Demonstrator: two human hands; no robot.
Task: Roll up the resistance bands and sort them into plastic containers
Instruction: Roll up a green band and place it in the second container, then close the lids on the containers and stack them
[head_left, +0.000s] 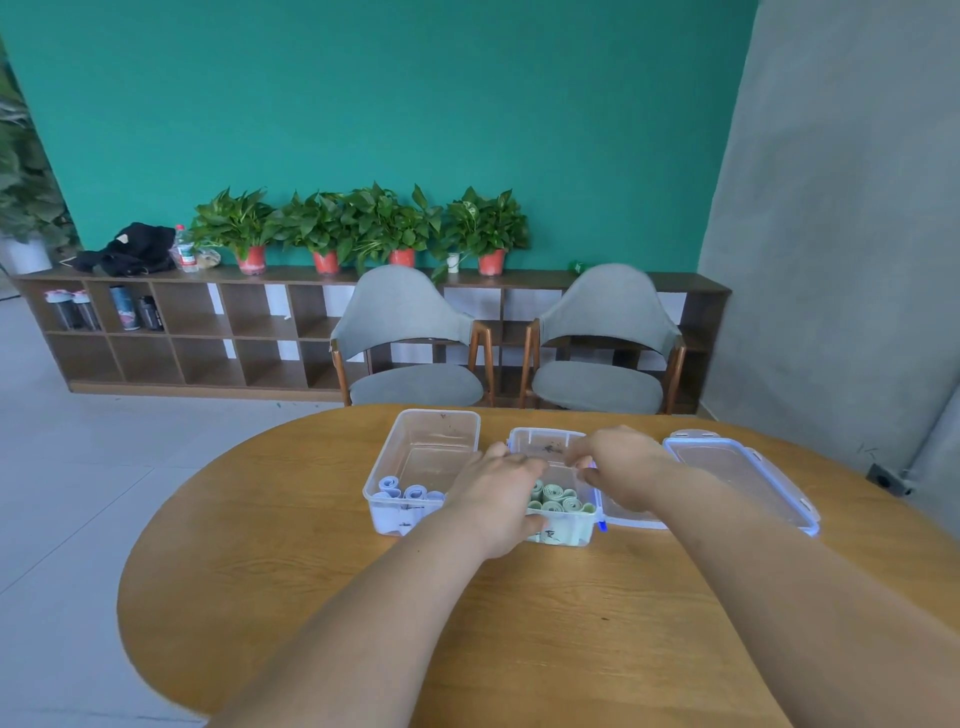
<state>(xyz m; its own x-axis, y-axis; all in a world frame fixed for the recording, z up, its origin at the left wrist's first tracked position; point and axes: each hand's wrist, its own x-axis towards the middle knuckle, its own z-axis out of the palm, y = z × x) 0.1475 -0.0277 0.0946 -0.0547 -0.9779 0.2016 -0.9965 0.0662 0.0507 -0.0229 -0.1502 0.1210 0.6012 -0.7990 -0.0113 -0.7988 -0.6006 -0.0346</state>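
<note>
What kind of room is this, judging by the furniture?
Probably an office lounge or meeting room: an oval wooden table, two grey chairs, and a low open shelf with potted plants along a green wall.

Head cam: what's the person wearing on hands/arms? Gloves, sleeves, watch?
Nothing visible. The left hand and right hand are ungloved, and no watch, ring or wristband shows. No sleeve comes into frame on either side.

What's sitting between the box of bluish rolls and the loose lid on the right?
The head view shows the container of green rolls there, with the left hand and right hand over it.
</note>
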